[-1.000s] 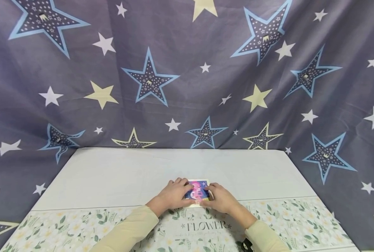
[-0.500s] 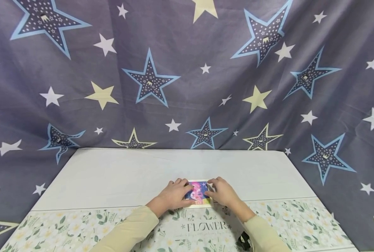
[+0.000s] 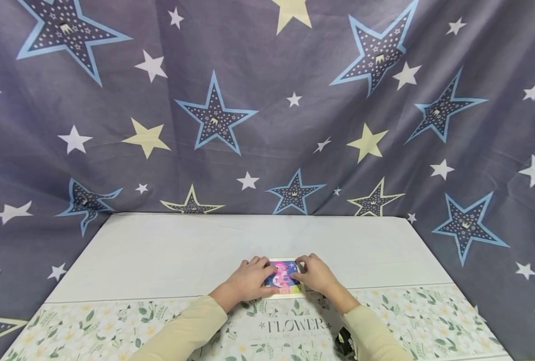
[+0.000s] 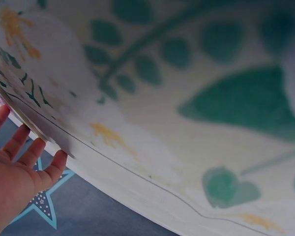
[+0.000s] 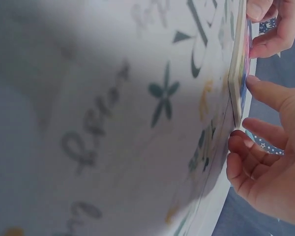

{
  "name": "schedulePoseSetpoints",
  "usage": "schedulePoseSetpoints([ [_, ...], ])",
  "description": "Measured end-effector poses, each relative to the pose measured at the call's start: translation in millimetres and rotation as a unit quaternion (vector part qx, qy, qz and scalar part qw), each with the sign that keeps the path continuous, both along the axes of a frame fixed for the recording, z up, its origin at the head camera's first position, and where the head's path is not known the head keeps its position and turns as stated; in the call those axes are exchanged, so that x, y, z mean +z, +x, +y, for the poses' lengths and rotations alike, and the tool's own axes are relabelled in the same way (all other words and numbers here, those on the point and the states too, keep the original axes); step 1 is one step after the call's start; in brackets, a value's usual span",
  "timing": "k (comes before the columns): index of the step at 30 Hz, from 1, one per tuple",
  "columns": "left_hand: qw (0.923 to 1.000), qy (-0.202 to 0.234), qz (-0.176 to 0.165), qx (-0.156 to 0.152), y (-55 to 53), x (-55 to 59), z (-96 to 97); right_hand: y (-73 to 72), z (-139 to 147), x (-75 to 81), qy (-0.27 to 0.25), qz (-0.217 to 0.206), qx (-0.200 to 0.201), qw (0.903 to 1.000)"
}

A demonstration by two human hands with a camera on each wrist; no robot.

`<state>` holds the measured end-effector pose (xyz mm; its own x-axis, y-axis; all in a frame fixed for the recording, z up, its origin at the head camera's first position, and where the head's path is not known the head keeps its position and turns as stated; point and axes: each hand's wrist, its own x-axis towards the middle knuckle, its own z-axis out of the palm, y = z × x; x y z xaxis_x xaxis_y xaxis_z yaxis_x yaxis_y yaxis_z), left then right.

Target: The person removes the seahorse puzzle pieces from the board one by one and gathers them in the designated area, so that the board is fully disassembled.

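A small puzzle board (image 3: 282, 276) lies flat in front of me, its pale frame around a pink figure on blue with a yellow-green corner. My left hand (image 3: 244, 281) holds its left side, with forefinger and thumb over the picture. In the left wrist view, that hand's other fingers (image 4: 51, 169) are spread along the edge. From the right, my right hand (image 3: 318, 276) grips the board's side: the thumb (image 5: 263, 91) is on the picture and the forefinger (image 5: 260, 130) at the corner. The remaining right fingers are bent beside the board, and both hands cover parts of the picture.
The board sits where the white part of the table (image 3: 182, 245) meets a floral mat (image 3: 114, 326) printed "FLOWER". A dark object (image 3: 345, 345) shows beside my right sleeve. A grey curtain with stars (image 3: 267, 100) hangs behind and at both sides.
My right hand has shifted from the board's near right part toward its far right corner, uncovering the yellow-green corner. My left hand has stayed in place.
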<state>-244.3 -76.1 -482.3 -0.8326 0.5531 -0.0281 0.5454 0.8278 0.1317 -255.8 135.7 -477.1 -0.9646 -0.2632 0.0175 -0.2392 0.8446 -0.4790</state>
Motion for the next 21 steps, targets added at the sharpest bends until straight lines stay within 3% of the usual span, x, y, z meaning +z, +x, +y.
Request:
schedulePoseSetpoints([
  [12, 1.0, -0.006, 0.0, 0.001, -1.3, 0.1, 0.4, -4.5, -1, -3.8, -0.022, -0.017, -0.003, 0.9996],
  [21, 0.9999, -0.009, -0.005, 0.003, -2.1, 0.3, 0.9, -11.7, -2, -5.1, -0.056, -0.059, -0.026, 0.9964],
])
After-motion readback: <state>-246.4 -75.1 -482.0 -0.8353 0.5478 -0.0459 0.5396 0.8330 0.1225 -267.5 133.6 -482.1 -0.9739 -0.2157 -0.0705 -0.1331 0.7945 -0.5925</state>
